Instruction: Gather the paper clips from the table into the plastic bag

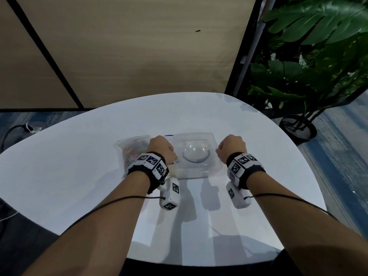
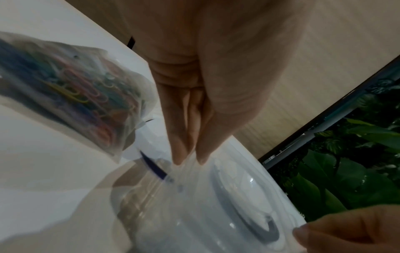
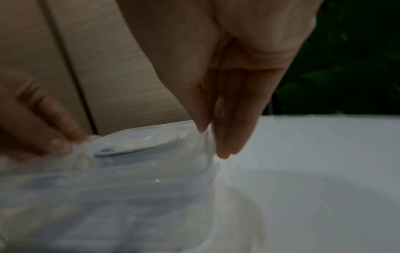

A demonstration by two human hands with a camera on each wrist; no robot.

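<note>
A clear plastic bag [image 1: 196, 170] with a blue strip lies on the white table [image 1: 79, 176], and a round clear dome with a grey rim [image 1: 196, 154] shows through it. My left hand [image 1: 162, 148] pinches the bag's left edge; in the left wrist view thumb and fingers of the left hand [image 2: 189, 160] close on the plastic. My right hand [image 1: 231, 146] pinches the right edge, which the right hand [image 3: 211, 142] grips in its wrist view. A smaller bag of coloured paper clips [image 1: 133, 150] lies just left of my left hand. The only clips I see are inside it.
The table's curved far edge [image 1: 179, 94] faces a beige wall panel. A potted plant [image 1: 308, 66] stands on the floor at the right, and a cable [image 1: 12, 132] lies on the floor at the left. Bare tabletop lies on both sides of the bags.
</note>
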